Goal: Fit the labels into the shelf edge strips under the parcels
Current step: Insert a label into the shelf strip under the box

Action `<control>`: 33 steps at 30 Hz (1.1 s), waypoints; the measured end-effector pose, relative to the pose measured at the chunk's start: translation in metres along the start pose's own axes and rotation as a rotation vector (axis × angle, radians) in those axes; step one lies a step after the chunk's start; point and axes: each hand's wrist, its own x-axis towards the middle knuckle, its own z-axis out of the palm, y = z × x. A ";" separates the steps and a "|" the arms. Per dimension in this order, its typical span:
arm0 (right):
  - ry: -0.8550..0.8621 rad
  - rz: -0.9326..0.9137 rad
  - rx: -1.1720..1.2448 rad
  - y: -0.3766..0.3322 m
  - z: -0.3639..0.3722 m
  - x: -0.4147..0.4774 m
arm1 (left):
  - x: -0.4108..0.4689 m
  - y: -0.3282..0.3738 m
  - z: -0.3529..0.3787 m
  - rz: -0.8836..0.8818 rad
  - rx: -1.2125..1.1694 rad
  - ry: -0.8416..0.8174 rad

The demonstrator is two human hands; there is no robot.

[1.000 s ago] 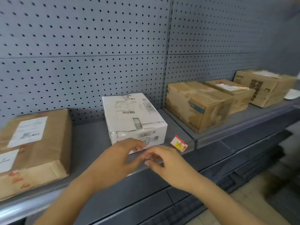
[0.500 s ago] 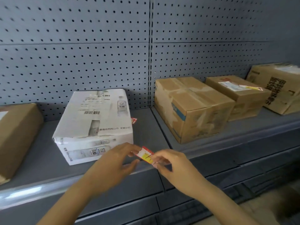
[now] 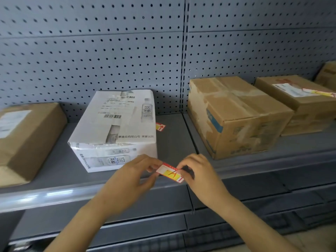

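Note:
A small red, white and yellow label [image 3: 170, 172] is pinched at both ends, my left hand [image 3: 132, 179] on its left end and my right hand [image 3: 200, 175] on its right. It is held tilted just above the clear shelf edge strip [image 3: 45, 196], below the front right corner of the white parcel [image 3: 116, 128]. A second red and yellow label [image 3: 160, 126] lies on the shelf behind that parcel's right side, partly hidden by it.
Brown parcels stand on the grey shelf: one at far left [image 3: 27, 139], a taped one [image 3: 234, 115] right of the upright, another with a white slip [image 3: 298, 102] beyond it. Pegboard [image 3: 109, 51] backs the shelf. Lower shelves sit below.
The view has shifted so the parcels sit differently in frame. The label, lying on the shelf edge to the right of my hands a second ago, is now held between both hands.

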 end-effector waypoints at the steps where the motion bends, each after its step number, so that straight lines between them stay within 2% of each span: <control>1: -0.008 0.004 0.009 0.000 0.000 0.002 | -0.002 0.001 -0.001 0.004 0.005 0.005; 13: -0.058 -0.120 0.226 -0.062 0.001 0.020 | -0.053 -0.018 -0.059 -0.104 0.093 0.238; 23: -0.187 -0.116 0.290 -0.164 0.083 0.033 | -0.155 -0.078 -0.132 -0.175 0.104 0.305; 33: -0.115 -0.101 0.287 -0.293 0.192 0.053 | -0.244 -0.177 -0.211 -0.162 0.009 0.242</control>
